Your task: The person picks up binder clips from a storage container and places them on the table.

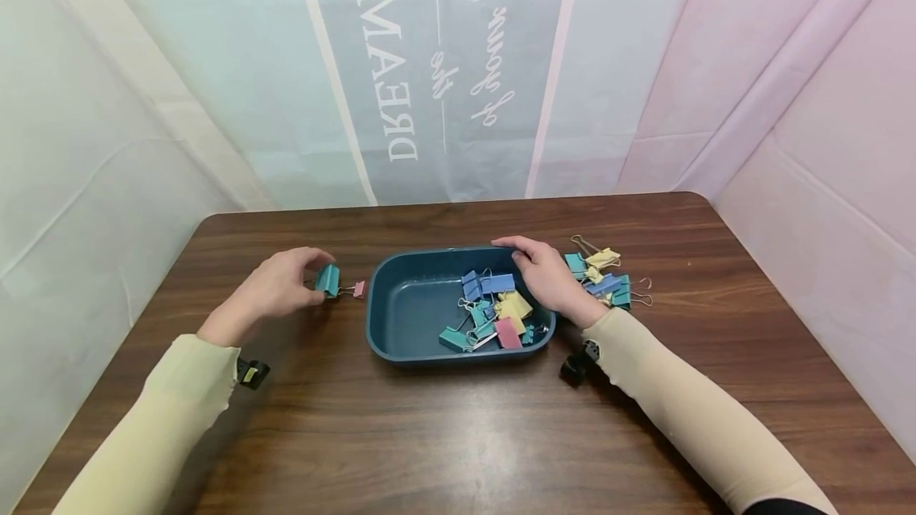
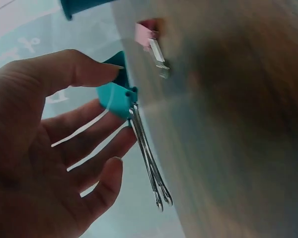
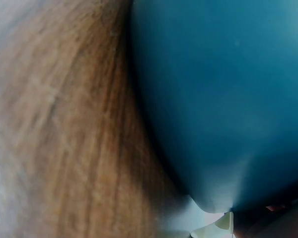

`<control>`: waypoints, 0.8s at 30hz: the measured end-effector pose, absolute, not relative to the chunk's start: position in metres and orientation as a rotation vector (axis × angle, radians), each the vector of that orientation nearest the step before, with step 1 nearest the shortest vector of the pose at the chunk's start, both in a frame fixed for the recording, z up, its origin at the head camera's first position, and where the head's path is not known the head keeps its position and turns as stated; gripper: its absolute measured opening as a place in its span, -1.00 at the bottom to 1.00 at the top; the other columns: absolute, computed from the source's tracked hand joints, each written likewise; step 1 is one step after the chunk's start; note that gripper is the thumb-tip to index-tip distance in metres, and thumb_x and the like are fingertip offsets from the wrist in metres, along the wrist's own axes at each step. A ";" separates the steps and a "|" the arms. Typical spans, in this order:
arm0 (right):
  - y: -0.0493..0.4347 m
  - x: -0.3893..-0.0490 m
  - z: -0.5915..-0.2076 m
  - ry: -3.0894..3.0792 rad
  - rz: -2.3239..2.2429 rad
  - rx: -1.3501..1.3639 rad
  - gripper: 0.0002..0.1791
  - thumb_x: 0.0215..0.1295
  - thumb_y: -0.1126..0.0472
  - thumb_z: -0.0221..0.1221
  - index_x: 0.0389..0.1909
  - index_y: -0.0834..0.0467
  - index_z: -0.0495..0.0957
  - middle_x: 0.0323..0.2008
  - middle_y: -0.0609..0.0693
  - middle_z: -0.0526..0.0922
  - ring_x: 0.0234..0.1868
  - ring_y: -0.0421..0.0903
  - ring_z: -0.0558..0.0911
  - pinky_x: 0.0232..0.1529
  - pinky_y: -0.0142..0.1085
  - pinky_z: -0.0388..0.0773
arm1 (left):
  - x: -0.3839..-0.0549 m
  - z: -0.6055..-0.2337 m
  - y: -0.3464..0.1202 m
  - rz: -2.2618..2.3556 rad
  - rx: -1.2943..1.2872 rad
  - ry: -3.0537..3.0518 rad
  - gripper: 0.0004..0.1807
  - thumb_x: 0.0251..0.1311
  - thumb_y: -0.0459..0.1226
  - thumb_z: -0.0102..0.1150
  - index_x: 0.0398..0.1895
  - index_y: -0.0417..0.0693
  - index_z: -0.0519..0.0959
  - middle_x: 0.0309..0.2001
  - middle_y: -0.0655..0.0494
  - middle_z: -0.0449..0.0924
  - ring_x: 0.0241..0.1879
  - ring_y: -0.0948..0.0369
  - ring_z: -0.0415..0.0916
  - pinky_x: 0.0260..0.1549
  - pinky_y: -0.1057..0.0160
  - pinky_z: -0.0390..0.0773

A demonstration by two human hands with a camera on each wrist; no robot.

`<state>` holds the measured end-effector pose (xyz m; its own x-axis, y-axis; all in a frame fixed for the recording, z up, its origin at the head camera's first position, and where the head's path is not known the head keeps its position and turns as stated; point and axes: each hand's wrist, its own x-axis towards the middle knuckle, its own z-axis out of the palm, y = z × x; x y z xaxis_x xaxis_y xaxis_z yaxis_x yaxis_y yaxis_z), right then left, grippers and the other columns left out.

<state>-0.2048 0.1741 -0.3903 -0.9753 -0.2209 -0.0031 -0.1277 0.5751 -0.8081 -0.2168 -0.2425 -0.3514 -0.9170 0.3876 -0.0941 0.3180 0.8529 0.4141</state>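
Note:
My left hand [image 1: 282, 280] pinches a teal binder clip [image 1: 327, 280] between thumb and fingers. In the left wrist view the clip [image 2: 116, 101] has its metal handles hanging downward, and the other fingers are spread behind it. A small pink binder clip [image 1: 359, 289] lies on the table beside it. At the centre stands a dark blue bin [image 1: 411, 358], with blue, yellow, teal and pink binder clips [image 1: 508, 334] gathered in its right half. My right hand [image 1: 551, 280] grips the bin's right end near the far corner. The right wrist view shows mostly the bin's outer wall [image 3: 218, 99].
To the right of the bin, behind my right wrist, lies a pile of teal, yellow and blue binder clips [image 1: 604, 280]. The brown wooden table [image 1: 429, 435] ends at a printed cloth backdrop [image 1: 444, 173].

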 end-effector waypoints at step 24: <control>0.172 -0.204 -0.389 2.705 -1.363 -0.304 -0.57 0.60 0.28 -0.13 0.33 -0.12 0.46 -0.10 0.09 0.53 -0.69 -0.01 0.24 -0.54 -0.15 0.31 | -0.214 -0.356 -0.245 0.624 0.613 2.828 -0.33 0.16 -0.33 0.35 0.34 -0.24 0.36 0.22 -0.18 0.49 0.20 -0.11 0.44 0.14 -0.18 0.40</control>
